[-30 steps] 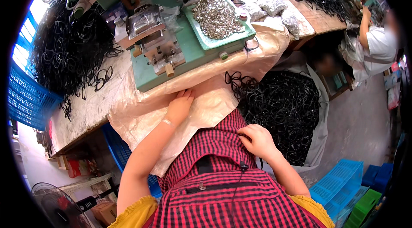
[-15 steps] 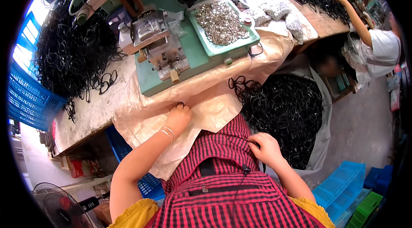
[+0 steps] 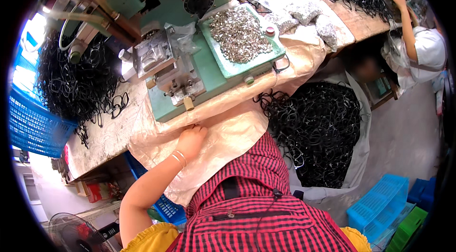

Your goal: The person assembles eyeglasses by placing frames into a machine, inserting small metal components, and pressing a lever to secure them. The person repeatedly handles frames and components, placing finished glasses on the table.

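Note:
My left hand (image 3: 191,139) rests with curled fingers on a beige woven sheet (image 3: 228,131) that drapes over the workbench edge. It lies just below the front of a green bench machine (image 3: 209,86). Whether the fingers pinch the sheet is hidden. There are thin bangles on that wrist. My right hand is out of sight, behind my red checked clothing (image 3: 256,204). A green tray of small silvery metal pieces (image 3: 237,38) sits on the machine's right side.
An open sack full of black rings (image 3: 318,128) stands to my right, and another heap of black rings (image 3: 76,86) lies on the bench at left. Blue crates (image 3: 33,124) (image 3: 380,204) stand at both sides. Another person (image 3: 418,48) works at far right. A fan (image 3: 76,233) stands at lower left.
My left hand slid up the beige sheet toward the machine's front edge. My right hand, earlier on my clothing near the sack, has dropped out of view. The view moved closer to the bench.

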Action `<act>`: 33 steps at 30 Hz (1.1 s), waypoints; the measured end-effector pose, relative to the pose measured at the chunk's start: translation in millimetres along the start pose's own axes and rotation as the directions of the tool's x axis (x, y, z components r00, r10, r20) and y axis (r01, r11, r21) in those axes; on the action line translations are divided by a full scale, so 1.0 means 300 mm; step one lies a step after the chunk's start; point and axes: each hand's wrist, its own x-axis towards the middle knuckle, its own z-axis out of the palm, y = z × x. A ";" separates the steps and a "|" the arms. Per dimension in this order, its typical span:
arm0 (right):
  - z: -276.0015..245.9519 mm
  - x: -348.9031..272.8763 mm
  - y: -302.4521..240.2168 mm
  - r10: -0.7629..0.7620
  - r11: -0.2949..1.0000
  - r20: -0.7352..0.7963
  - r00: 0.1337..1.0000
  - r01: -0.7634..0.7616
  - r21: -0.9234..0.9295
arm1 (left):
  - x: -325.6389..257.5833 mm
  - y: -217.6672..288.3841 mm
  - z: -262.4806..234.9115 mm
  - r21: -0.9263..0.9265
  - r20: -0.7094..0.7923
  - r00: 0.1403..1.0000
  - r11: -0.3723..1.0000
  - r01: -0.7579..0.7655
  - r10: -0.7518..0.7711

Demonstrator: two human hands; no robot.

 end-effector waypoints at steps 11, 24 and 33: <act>-0.161 0.180 -0.345 -0.196 0.971 -0.218 0.956 0.220 0.095 | -0.061 -0.005 -0.024 -0.636 -0.136 0.771 0.652 0.413 -0.622; -0.313 0.270 -0.555 -0.247 0.956 -0.351 0.903 0.287 0.067 | 0.369 0.307 -0.634 -0.295 -0.835 0.550 0.870 -0.396 -0.033; -0.345 0.298 -0.582 -0.256 0.946 -0.392 0.884 0.311 0.085 | 0.683 0.225 -0.652 -0.196 -0.765 0.642 0.968 -0.159 -0.049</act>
